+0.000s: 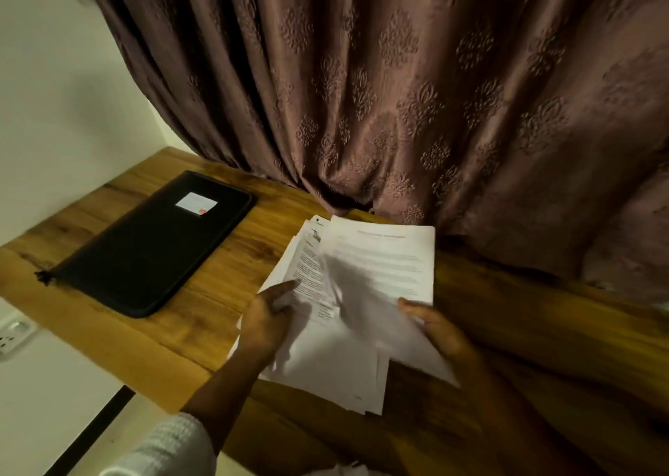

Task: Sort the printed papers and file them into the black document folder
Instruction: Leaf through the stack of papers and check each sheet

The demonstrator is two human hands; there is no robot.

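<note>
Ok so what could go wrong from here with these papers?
The right hand holds the lifted sheet by one edge, so it may crease. The stack under the left hand is fanned unevenly; pages could slip out of order. The black folder is shut, so a hand must let go first.

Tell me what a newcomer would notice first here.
The loose stack of white papers at centre on the wooden desk, the left hand on it and the right hand holding up the top sheet. Then the closed black folder to their left, and the brown patterned curtain behind.
</note>
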